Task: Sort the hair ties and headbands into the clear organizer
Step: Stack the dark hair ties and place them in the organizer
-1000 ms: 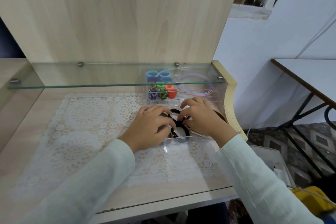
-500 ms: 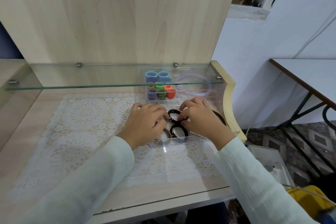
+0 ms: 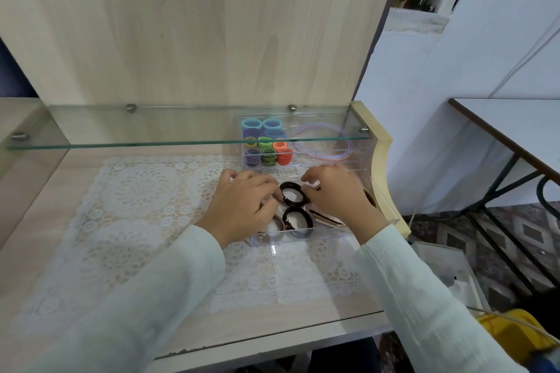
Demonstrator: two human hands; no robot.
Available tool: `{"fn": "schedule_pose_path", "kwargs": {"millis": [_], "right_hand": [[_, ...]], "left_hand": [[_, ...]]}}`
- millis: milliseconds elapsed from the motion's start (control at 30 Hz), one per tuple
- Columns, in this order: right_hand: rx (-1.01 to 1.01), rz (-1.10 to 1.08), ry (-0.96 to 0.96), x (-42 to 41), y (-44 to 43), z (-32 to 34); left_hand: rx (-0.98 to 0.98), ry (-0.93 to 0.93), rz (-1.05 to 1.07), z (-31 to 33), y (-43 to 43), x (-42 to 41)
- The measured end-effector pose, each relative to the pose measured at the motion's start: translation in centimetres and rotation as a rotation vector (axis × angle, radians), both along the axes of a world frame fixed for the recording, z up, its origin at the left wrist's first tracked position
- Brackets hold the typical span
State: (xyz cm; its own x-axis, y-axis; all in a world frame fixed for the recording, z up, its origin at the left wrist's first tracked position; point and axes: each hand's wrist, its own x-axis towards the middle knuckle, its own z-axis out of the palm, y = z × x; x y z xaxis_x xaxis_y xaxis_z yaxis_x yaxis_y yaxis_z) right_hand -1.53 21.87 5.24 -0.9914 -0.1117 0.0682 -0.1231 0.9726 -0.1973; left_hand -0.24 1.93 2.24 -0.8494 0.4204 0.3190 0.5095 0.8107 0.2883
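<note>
A clear organizer [image 3: 306, 236] stands on the lace mat at the right of the desk. Its pulled-out front tray holds two black hair-tie rings, one [image 3: 291, 194] farther and one [image 3: 297, 218] nearer. My left hand [image 3: 242, 206] and my right hand [image 3: 336, 195] both reach into the tray and pinch the farther black ring from either side. A brown headband [image 3: 328, 219] lies partly under my right hand. Behind them, stacked coloured hair ties [image 3: 268, 147] and a pale purple headband [image 3: 325, 142] fill the rear compartments.
A glass shelf [image 3: 151, 130] juts out above the back of the desk, over the organizer's rear part. The white lace mat [image 3: 136, 206] covers the desk. The cream side panel [image 3: 385, 160] bounds the desk on the right. A second table [image 3: 515, 127] stands beyond.
Both hands have spread slightly apart, uncovering the two black rings in the tray. The hands stay on the farther ring.
</note>
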Motion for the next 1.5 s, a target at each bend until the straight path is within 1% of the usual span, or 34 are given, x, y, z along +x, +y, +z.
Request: {"fn": "schedule_pose_path", "kwargs": {"millis": [100,333,433,700,867,1000,1100,1267,1500], "right_hand": [[-0.025,-0.051,-0.032,-0.5,-0.6,-0.6],[0.065,-0.139,-0.035,-1.2,-2.3,-1.1],[0.070,-0.160,-0.039,-1.4,-2.4,-1.3],[0.041,-0.141,-0.020,-1.5,-2.3,-1.4],[0.028,-0.148,-0.043,-1.5,-2.1,-1.2],[-0.020,-0.160,-0.061,-1.5,-1.8,-1.4],[-0.052,-0.164,-0.062,-1.6,-1.7,-1.4],[-0.020,-0.156,-0.057,-1.5,-1.8,-1.2],[-0.072,-0.158,-0.065,-1.1,-1.2,-0.9]], "left_hand": [[-0.009,0.015,0.011,-0.1,0.3,0.0],[-0.001,0.068,0.014,-0.3,0.5,-0.3],[-0.012,0.072,0.012,-0.4,0.5,-0.5],[-0.061,0.067,0.000,-0.6,0.7,-0.7],[0.018,0.016,-0.026,-0.9,0.2,-0.5],[0.085,-0.008,-0.054,-0.7,-0.4,0.0],[0.067,0.005,-0.050,-0.5,-0.3,0.1],[0.007,-0.006,-0.047,-0.4,0.1,0.0],[0.015,-0.047,-0.052,-0.6,0.0,0.0]]}}
